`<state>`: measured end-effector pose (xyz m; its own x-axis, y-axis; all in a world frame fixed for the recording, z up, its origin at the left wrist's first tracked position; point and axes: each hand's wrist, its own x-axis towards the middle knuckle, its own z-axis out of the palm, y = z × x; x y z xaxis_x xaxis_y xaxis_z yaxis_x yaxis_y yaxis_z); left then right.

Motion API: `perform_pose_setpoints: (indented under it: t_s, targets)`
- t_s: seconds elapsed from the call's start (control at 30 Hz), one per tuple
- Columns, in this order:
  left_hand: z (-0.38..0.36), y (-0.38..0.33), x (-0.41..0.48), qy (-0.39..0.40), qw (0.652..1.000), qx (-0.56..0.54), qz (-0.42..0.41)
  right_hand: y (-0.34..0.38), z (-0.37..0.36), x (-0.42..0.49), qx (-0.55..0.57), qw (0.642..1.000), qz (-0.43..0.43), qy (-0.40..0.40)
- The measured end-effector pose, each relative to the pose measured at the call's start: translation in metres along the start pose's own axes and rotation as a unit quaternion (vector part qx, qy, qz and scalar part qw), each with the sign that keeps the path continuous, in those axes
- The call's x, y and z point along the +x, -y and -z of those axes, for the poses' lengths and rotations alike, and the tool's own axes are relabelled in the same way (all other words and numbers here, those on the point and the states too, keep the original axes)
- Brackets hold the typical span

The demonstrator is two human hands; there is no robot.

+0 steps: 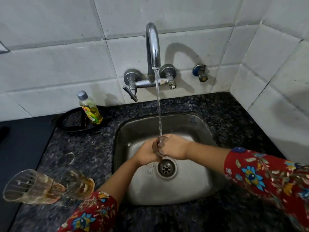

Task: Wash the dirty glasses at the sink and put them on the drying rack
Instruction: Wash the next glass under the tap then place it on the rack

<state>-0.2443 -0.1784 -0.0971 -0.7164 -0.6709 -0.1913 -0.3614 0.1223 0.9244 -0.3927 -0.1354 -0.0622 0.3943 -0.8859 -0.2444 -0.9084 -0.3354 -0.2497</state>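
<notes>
Over the steel sink [197, 128] both my hands hold a clear glass [160, 144] under the running water from the tap [153, 46]. My left hand [147, 154] wraps it from the left, my right hand [173, 148] from the right; most of the glass is hidden between them. On the counter at the lower left stand dirty glasses with brown residue: a ribbed one [28, 188], a second [78, 185] beside it, and a third clear one [68, 160] behind. No drying rack is in view.
A bottle of yellow dish soap [90, 108] stands on a black plate [71, 121] left of the sink. The dark speckled counter [225, 108] surrounds the sink. White tiled walls close the back and right. A drain [166, 168] sits below my hands.
</notes>
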Motion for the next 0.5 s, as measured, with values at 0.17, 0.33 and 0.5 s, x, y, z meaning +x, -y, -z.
perform_pose_setpoints:
  t_s: [0.17, 0.33, 0.5]
  targets:
    - [-0.015, -0.016, -0.010, -0.167, 0.954, 0.241, 0.058, 0.025, -0.010, 0.006, 0.441, 0.876, -0.194, 0.004]
    - [0.000, -0.021, -0.025, -0.104, 0.859, 0.490, 0.103, 0.023, -0.007, -0.019, 0.661, 0.695, -0.282, 0.027]
    - [0.003, -0.030, -0.029, -0.064, 0.759, 0.628, 0.159, 0.010, -0.020, -0.034, 0.756, 0.561, -0.334, 0.050]
